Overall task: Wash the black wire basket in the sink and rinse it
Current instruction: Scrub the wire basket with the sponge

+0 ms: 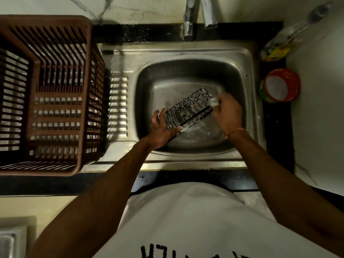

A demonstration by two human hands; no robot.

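Observation:
The black wire basket (188, 108) hangs tilted over the steel sink (186, 53), flecked with white suds. My left hand (161, 127) grips its near-left end, fingers curled round the wires. My right hand (228, 113) sits at the basket's far-right end and pinches a small sudsy scrubber (214, 101) against the wires. Foam lies on the bowl's floor under the basket.
A large brown plastic crate (48, 94) stands on the drainboard at left. The tap (189, 21) rises behind the bowl, no water running. A dish-soap bottle (279, 45) and a red tub of white paste (279, 85) stand on the right counter.

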